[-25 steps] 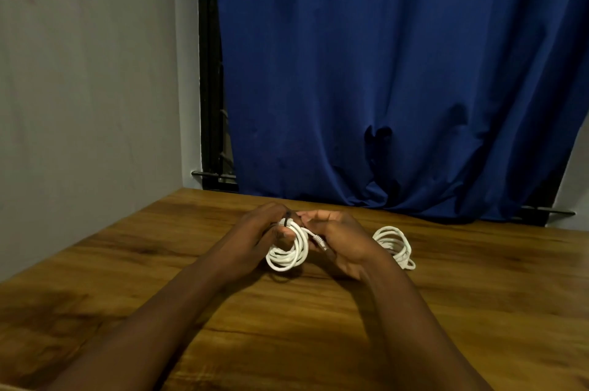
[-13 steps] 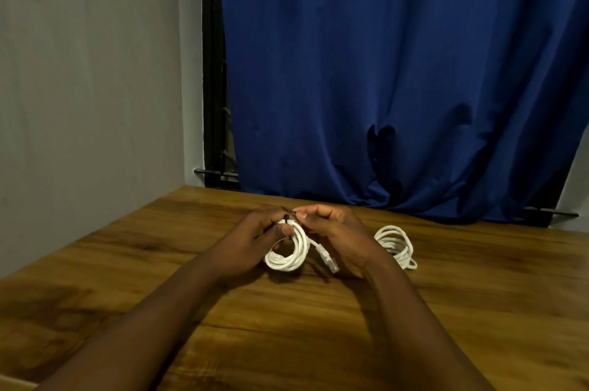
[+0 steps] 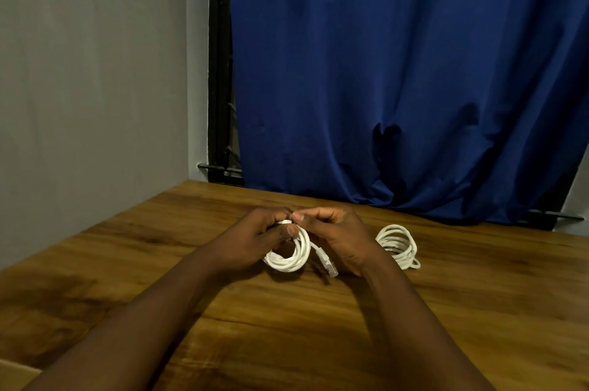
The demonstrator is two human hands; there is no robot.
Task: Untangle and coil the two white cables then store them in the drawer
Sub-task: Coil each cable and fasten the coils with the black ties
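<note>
A coiled white cable (image 3: 291,258) hangs between my hands just above the wooden table (image 3: 287,327). My left hand (image 3: 255,239) grips the top of the coil, thumb pressed on its loops. My right hand (image 3: 338,236) pinches at the same top spot with curled fingers. The cable's plug end (image 3: 328,264) dangles free below my right palm. A second coiled white cable (image 3: 398,245) lies on the table to the right of my right wrist, untouched. No drawer is in view.
A blue curtain (image 3: 398,72) hangs behind the table's far edge, with a black window frame (image 3: 220,72) at its left. A grey wall (image 3: 89,88) runs along the table's left side. A pale surface (image 3: 16,374) shows at the bottom left corner.
The plug end slipped out from under my right hand and now dangles. My right fingertips moved up to the coil's top beside my left thumb.
</note>
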